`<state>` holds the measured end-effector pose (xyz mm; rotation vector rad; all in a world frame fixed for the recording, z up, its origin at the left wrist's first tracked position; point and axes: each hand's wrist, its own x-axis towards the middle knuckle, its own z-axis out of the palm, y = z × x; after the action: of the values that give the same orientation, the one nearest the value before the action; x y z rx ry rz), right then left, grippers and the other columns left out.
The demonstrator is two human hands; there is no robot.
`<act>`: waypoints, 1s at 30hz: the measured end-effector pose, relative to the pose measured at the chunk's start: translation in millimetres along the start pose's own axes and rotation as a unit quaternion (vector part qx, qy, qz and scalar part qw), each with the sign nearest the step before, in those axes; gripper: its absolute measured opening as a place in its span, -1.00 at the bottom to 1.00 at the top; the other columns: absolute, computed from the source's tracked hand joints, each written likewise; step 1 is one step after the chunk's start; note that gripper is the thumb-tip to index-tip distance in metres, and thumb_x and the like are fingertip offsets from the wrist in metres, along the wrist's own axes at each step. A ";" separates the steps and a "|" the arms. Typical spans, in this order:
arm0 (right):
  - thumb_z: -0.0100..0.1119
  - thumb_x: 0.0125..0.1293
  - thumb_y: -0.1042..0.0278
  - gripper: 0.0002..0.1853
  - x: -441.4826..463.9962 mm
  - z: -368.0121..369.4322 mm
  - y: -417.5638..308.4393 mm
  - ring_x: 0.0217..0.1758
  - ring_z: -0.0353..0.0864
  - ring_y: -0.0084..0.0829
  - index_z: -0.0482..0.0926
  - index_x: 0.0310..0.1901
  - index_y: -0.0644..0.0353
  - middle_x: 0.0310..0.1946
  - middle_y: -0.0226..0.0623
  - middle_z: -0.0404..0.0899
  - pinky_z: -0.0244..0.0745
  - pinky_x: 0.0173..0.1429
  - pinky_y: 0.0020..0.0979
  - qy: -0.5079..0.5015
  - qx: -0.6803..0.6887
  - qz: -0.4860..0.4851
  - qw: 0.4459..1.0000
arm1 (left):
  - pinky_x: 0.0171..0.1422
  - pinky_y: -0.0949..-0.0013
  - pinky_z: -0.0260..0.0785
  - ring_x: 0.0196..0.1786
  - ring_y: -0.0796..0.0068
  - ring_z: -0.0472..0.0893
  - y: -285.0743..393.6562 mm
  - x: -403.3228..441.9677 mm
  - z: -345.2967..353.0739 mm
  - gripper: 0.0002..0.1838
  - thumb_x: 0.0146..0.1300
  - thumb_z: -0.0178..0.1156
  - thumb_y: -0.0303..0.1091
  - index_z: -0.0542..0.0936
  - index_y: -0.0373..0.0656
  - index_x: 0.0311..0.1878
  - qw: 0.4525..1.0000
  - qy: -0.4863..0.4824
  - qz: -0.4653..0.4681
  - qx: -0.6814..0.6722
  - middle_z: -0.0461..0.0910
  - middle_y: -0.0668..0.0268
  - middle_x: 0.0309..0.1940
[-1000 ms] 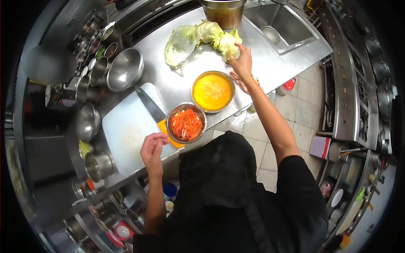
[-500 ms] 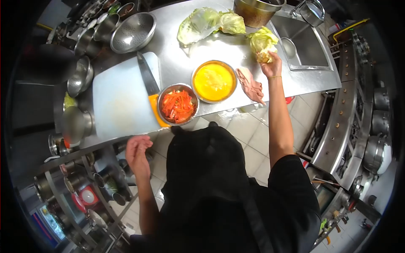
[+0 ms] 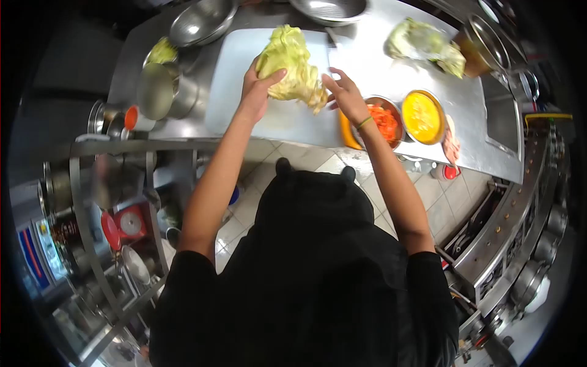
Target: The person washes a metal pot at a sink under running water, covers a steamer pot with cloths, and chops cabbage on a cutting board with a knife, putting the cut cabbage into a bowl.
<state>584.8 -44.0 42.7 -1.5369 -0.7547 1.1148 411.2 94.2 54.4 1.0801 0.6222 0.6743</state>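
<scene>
My left hand grips a leafy piece of lettuce above the white cutting board. Just right of the lettuce's root end, my right hand has its fingers spread and holds nothing. Behind my right wrist stands a metal bowl of red strips, with an orange item partly hidden beside it. A bowl of yellow liquid is next to that, and a pinkish piece of meat lies on its right. More lettuce rests farther back on the counter.
A perforated metal bowl and another metal bowl stand at the back. Metal pots are left of the board. A large pot and the sink are on the right. Shelving stands at the lower left.
The view has turned left. My right hand picked up the lettuce, carried it over the board and let it go. My left hand rose from the counter's edge and took hold of it.
</scene>
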 end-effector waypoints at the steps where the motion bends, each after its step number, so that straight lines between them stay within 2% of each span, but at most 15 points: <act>1: 0.12 0.35 0.04 -0.46 6.7 15.3 16.5 -0.25 0.64 -0.34 0.37 0.24 0.21 -0.18 -0.15 0.61 0.55 -0.18 -0.34 0.101 -0.167 -0.087 0.977 | 0.24 0.34 0.30 0.23 0.34 0.42 -5.9 -2.2 -21.8 -0.13 0.01 0.42 -0.39 0.18 -0.10 0.38 1.000 0.011 0.002 -0.004 0.38 0.13 0.21; 3: 0.25 0.24 0.25 -0.49 -2.3 37.3 24.2 -0.17 0.61 -0.28 0.40 0.20 0.19 -0.13 -0.09 0.58 0.52 -0.09 -0.31 0.167 -0.250 -0.142 0.943 | 0.21 0.42 0.32 0.09 0.38 0.51 -21.5 -6.5 -57.3 -0.33 -0.03 0.41 -0.47 0.33 -0.25 0.16 0.978 0.187 0.006 0.089 0.53 0.22 -0.02; 4: 0.26 0.20 0.30 -0.47 -5.5 46.2 30.2 -0.08 0.57 -0.19 0.39 0.21 0.19 -0.07 -0.04 0.53 0.49 -0.01 -0.25 0.176 -0.341 -0.178 0.906 | 0.20 0.35 0.33 0.10 0.34 0.47 -24.3 -8.9 -67.8 -0.34 -0.05 0.41 -0.43 0.30 -0.25 0.11 0.963 0.219 0.006 0.157 0.44 0.13 0.02; 5: 0.27 0.16 0.35 -0.45 -12.1 51.7 37.2 0.00 0.53 -0.11 0.38 0.21 0.19 -0.01 0.01 0.49 0.45 0.07 -0.19 0.187 -0.430 -0.207 0.858 | 0.20 0.35 0.33 0.10 0.34 0.47 -30.3 -11.5 -77.8 -0.34 -0.05 0.41 -0.43 0.30 -0.25 0.11 0.964 0.215 -0.010 0.157 0.44 0.13 0.02; 6: 0.20 0.08 0.48 -0.37 -14.9 57.1 41.8 0.18 0.31 0.08 0.31 0.25 0.15 0.12 0.11 0.31 0.36 0.19 -0.10 0.152 -0.458 -0.150 0.863 | 0.21 0.32 0.32 0.12 0.29 0.44 -33.2 -6.8 -81.6 -0.30 -0.06 0.42 -0.38 0.28 -0.24 0.13 0.958 0.231 -0.015 0.171 0.38 0.08 0.06; 8: 0.18 0.05 0.52 -0.36 -13.3 66.1 56.0 0.17 0.32 0.08 0.31 0.25 0.13 0.13 0.12 0.30 0.34 0.19 -0.12 0.186 -0.524 -0.148 0.818 | 0.24 0.23 0.28 0.18 0.16 0.35 -31.9 2.8 -87.2 -0.21 -0.07 0.43 -0.28 0.21 -0.20 0.20 0.946 0.219 -0.008 0.238 0.20 -0.03 0.14; 12: 0.13 -0.03 0.59 -0.32 -19.3 75.9 51.0 0.13 0.34 0.04 0.32 0.24 0.09 0.14 0.13 0.29 0.32 0.16 -0.12 0.247 -0.623 -0.101 0.735 | 0.28 0.22 0.25 0.21 0.14 0.31 -20.0 2.0 -91.0 -0.24 -0.06 0.41 -0.26 0.24 -0.19 0.19 0.881 0.176 -0.008 0.440 0.19 -0.02 0.14; 14: 0.12 0.01 0.58 -0.35 -12.7 70.9 57.5 0.12 0.35 0.01 0.32 0.24 0.09 0.18 0.11 0.28 0.34 0.11 -0.10 0.296 -0.649 -0.112 0.692 | 0.20 0.21 0.32 0.13 0.15 0.43 -28.2 14.3 -99.6 -0.29 -0.05 0.40 -0.28 0.28 -0.21 0.16 0.809 0.161 0.181 0.536 0.34 -0.02 0.08; 15: 0.12 0.01 0.58 -0.35 -6.7 68.1 62.2 0.12 0.35 0.01 0.32 0.24 0.09 0.18 0.11 0.28 0.34 0.11 -0.10 0.301 -0.649 -0.102 0.691 | 0.20 0.21 0.32 0.13 0.15 0.43 -30.7 22.2 -102.6 -0.29 -0.05 0.40 -0.28 0.28 -0.21 0.16 0.811 0.149 0.181 0.536 0.34 -0.02 0.08; 17: 0.10 0.06 0.58 -0.39 6.9 64.8 62.1 0.10 0.36 0.00 0.34 0.22 0.09 0.15 0.10 0.29 0.36 0.10 -0.11 0.295 -0.625 -0.064 0.719 | 0.04 0.24 0.44 -0.03 0.21 0.56 -26.5 36.4 -103.4 -0.34 -0.05 0.39 -0.34 0.32 -0.25 0.12 0.963 0.079 0.006 0.257 0.50 0.02 -0.04; 18: 0.08 0.08 0.61 -0.41 13.9 61.9 68.5 0.05 0.37 0.00 0.35 0.21 0.05 0.06 0.06 0.32 0.40 0.09 -0.14 0.318 -0.632 -0.094 0.700 | -0.08 0.29 0.49 -0.18 0.26 0.63 -24.3 38.7 -100.7 -0.39 -0.04 0.37 -0.41 0.32 -0.30 0.08 0.972 0.086 -0.011 0.217 0.59 0.07 -0.13; 21: 0.06 0.04 0.67 -0.37 14.5 66.1 62.7 0.02 0.38 0.03 0.36 0.21 0.01 -0.03 0.05 0.33 0.42 0.09 -0.16 0.286 -0.596 -0.098 0.744 | -0.07 0.33 0.49 -0.16 0.29 0.62 -33.6 53.7 -113.1 -0.43 -0.04 0.36 -0.45 0.33 -0.35 0.04 0.990 0.091 -0.080 0.074 0.57 0.06 -0.10; 23: 0.08 -0.03 0.71 -0.29 -3.8 81.8 50.6 0.02 0.39 0.04 0.34 0.24 0.02 -0.05 0.09 0.32 0.43 0.10 -0.19 0.289 -0.566 -0.084 0.768 | -0.04 0.31 0.48 -0.15 0.30 0.62 -37.9 58.1 -113.0 -0.44 -0.03 0.35 -0.45 0.33 -0.38 0.02 0.989 0.089 -0.085 0.077 0.57 0.06 -0.12; 25: 0.04 -0.06 0.71 -0.22 -20.7 89.3 52.3 0.02 0.38 0.05 0.31 0.30 -0.05 -0.08 0.11 0.31 0.40 0.12 -0.18 0.282 -0.399 -0.063 0.870 | -0.02 0.31 0.46 -0.15 0.29 0.60 -34.6 51.3 -101.5 -0.44 -0.03 0.33 -0.46 0.32 -0.38 0.03 0.977 0.165 -0.059 0.125 0.56 0.06 -0.16; 30: 0.21 -0.05 0.58 -0.09 -64.1 82.3 69.5 -0.07 0.50 0.11 0.07 0.42 0.24 -0.11 0.18 0.45 0.44 0.12 -0.19 0.298 -0.334 0.030 0.894 | 0.08 0.30 0.38 -0.10 0.22 0.55 -38.9 29.1 -57.9 -0.44 -0.01 0.28 -0.46 0.27 -0.36 0.04 0.958 0.219 0.010 0.183 0.50 0.04 -0.14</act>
<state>479.3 -87.9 -8.9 -2.3402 -0.6846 0.3549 394.4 137.2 -5.3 1.2896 1.1546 0.8471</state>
